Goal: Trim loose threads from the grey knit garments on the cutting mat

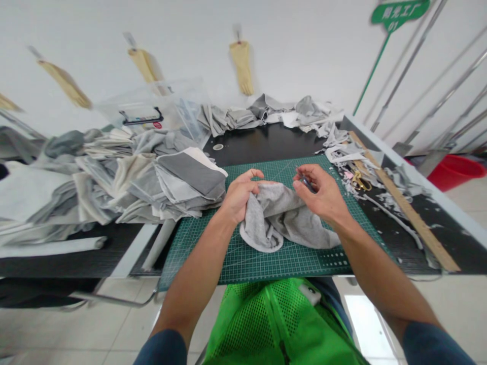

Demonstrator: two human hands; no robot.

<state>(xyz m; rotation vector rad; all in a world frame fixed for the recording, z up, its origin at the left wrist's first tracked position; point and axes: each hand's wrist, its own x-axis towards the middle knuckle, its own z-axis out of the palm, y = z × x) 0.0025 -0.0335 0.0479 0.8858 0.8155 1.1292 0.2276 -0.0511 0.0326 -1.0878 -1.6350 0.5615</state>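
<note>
A piece of grey fabric (pixel 300 220) lies bunched and folded on the green cutting mat (pixel 243 266), with a pale edge along its lower left fold. My left hand (pixel 242 192) grips its upper left edge between thumb and fingers. Over the right part of the fabric, my right hand (pixel 319 192) is closed around small dark thread snips (pixel 307 183). Their handles are mostly covered by my fingers, and the blades are hard to make out.
Left of the mat is a large heap of grey and white fabric pieces (pixel 190 175), with a clear plastic box (pixel 167 109) behind it. More cloth (pixel 243 119) lines the table's back. At right lie a wooden ruler (pixel 411 210), gold-handled scissors (pixel 359 181) and scraps (pixel 335 134).
</note>
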